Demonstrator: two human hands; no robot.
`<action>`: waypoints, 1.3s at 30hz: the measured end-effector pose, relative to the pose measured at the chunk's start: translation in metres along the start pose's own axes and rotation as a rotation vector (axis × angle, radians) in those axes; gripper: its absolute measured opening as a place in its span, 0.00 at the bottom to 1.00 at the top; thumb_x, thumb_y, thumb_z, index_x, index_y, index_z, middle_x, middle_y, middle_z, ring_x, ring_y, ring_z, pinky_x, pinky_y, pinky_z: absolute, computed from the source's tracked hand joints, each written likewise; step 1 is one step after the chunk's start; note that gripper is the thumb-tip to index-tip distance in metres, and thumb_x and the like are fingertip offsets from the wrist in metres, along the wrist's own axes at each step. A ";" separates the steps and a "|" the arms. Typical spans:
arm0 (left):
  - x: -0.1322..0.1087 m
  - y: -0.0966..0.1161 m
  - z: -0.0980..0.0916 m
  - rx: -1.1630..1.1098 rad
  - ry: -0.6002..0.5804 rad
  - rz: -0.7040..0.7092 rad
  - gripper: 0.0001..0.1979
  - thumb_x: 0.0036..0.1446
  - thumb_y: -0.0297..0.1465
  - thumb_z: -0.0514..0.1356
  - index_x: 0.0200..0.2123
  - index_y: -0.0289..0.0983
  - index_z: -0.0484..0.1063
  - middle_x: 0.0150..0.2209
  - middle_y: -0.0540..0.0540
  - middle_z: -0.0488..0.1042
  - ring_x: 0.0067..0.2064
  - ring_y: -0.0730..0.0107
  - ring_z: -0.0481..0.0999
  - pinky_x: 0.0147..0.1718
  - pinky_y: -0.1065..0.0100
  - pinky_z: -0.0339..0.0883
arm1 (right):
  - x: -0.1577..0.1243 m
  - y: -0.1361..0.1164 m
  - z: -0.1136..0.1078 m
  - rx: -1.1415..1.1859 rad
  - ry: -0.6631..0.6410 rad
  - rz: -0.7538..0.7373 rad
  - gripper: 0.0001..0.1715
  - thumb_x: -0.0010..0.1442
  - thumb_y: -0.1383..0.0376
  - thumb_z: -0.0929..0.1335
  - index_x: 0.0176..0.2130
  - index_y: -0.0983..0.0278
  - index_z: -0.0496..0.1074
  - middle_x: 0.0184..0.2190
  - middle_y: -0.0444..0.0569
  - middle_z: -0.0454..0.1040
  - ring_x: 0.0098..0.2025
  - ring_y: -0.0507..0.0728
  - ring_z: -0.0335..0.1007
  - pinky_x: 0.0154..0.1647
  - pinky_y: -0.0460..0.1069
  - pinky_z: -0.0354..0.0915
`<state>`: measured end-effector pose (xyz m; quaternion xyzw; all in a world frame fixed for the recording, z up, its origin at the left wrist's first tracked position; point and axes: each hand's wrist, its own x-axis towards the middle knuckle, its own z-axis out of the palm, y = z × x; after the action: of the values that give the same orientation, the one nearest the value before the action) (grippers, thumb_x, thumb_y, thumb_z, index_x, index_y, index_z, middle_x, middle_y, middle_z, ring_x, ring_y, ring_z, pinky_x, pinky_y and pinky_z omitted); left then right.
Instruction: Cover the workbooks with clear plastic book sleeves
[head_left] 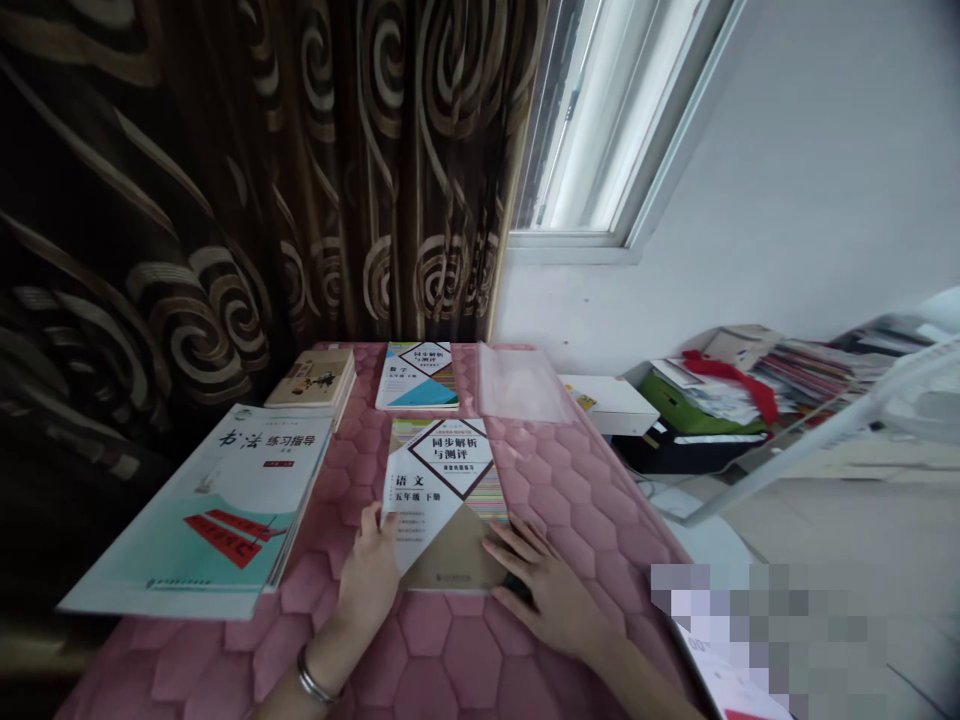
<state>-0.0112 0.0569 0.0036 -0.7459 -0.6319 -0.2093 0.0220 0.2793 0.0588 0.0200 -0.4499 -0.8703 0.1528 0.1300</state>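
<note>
A Chinese-language workbook with a white, tan and striped cover lies flat on the pink quilted table cover, in front of me. My left hand, with a metal bracelet on its wrist, has its fingers curled at the workbook's left edge. Over the lower right edge, my right hand lies with its fingers spread on the cover. Something dark shows under the right palm; I cannot make it out. Just beyond lies a math workbook with a blue and white cover.
To the left is a stack of books with a calligraphy practice book on top; tan books sit behind it. A clear plastic cover lies at the back right. Past the right edge are a white box and piled papers.
</note>
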 end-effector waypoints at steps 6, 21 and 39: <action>-0.009 0.014 -0.023 0.225 -0.020 0.080 0.21 0.59 0.18 0.48 0.46 0.39 0.75 0.55 0.39 0.71 0.49 0.55 0.72 0.45 0.53 0.71 | 0.000 -0.001 -0.005 -0.013 -0.007 -0.011 0.30 0.65 0.54 0.63 0.64 0.55 0.62 0.67 0.49 0.56 0.70 0.65 0.46 0.67 0.66 0.49; -0.023 0.030 -0.015 -0.010 -0.099 0.459 0.14 0.60 0.19 0.53 0.40 0.38 0.76 0.44 0.46 0.77 0.47 0.65 0.76 0.57 0.56 0.65 | 0.030 -0.071 0.039 -0.085 0.198 -0.076 0.05 0.62 0.63 0.69 0.38 0.59 0.77 0.44 0.45 0.78 0.49 0.56 0.70 0.52 0.53 0.65; -0.026 -0.034 -0.035 -0.105 -0.199 0.497 0.21 0.62 0.20 0.52 0.51 0.46 0.74 0.55 0.50 0.76 0.57 0.71 0.73 0.61 0.55 0.62 | -0.019 0.002 0.026 0.034 0.310 0.008 0.13 0.65 0.66 0.65 0.37 0.56 0.80 0.43 0.45 0.80 0.48 0.58 0.73 0.53 0.58 0.69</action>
<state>-0.0562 0.0295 0.0187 -0.8952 -0.4166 -0.1558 -0.0282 0.2821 0.0400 -0.0067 -0.4693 -0.8353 0.0967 0.2696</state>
